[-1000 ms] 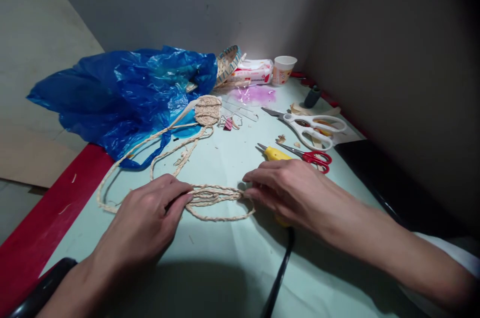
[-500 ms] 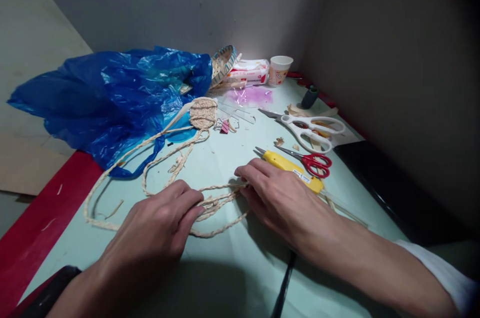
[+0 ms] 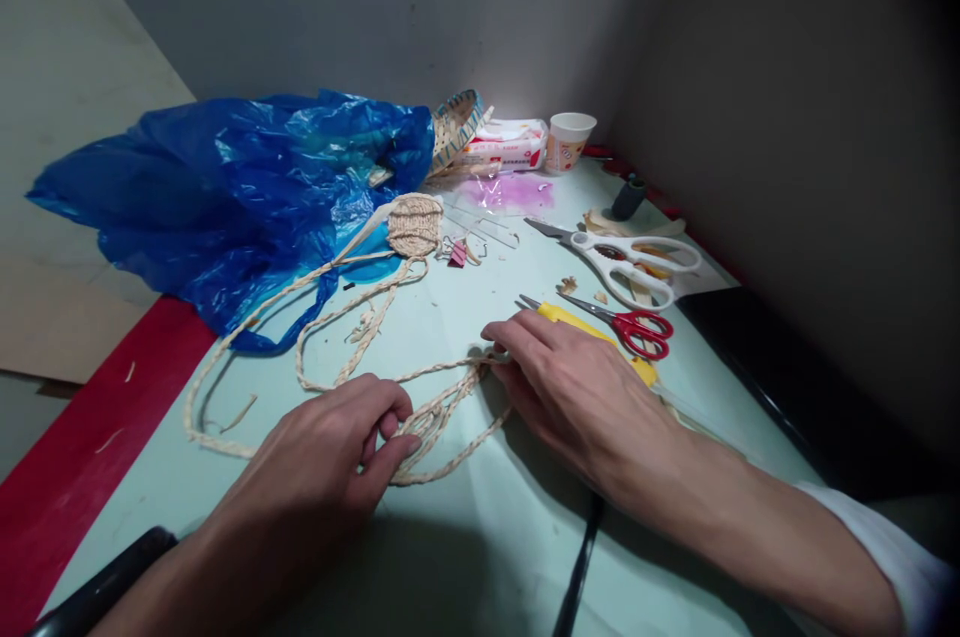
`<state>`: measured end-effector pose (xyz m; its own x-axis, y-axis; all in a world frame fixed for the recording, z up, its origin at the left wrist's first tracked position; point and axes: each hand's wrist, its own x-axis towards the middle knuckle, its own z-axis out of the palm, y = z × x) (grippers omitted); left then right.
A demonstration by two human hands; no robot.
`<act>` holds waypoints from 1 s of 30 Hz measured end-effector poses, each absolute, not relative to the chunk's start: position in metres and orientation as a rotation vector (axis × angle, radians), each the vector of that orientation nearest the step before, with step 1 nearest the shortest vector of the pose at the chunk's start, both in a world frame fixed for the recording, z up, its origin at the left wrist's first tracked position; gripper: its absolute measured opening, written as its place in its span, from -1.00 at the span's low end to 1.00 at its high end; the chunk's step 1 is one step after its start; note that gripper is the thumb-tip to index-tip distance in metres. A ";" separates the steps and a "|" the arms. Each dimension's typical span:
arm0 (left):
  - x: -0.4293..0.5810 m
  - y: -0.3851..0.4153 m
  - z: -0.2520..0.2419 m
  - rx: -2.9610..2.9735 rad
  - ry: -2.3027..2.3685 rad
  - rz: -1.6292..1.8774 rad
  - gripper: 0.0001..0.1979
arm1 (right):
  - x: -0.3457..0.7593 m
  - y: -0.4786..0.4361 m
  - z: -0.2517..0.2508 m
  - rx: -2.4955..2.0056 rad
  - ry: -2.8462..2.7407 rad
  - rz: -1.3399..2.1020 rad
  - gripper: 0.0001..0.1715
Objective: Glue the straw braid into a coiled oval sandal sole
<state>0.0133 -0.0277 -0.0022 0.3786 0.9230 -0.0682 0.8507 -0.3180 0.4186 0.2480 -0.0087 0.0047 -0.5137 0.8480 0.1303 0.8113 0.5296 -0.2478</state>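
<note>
A long pale braided cord lies in loops on the pale green tabletop, between my two hands. My right hand pinches the gathered strands at their right end. At the left end my left hand has its fingers bent round the loops, the thumb on top with a small gap below the forefinger. Farther back, the cord runs towards a small woven pale piece with dark lines across it. A yellow-handled tool lies partly hidden behind my right hand.
Red-handled scissors and white-handled scissors lie at the right. A blue plastic bag covers the back left, beside a woven basket. A pink binder clip, a tissue pack and a paper cup are farther back.
My left hand has loosened: its thumb and forefinger are farther apart. The cord loops between my hands have fanned out. The whole view has shifted slightly.
</note>
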 end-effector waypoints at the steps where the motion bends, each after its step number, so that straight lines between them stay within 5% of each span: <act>1: 0.014 -0.028 -0.001 2.241 1.545 0.242 -0.86 | 0.248 -0.009 0.005 -1.401 -2.530 0.224 -0.77; 20: 0.003 -0.025 0.022 1.448 1.473 0.398 -0.75 | 0.249 -0.008 0.014 -1.240 -2.025 0.470 -0.74; 30: 0.001 -0.032 0.035 1.138 1.483 0.800 -0.72 | 0.247 -0.007 0.012 -1.288 -1.910 0.562 -0.78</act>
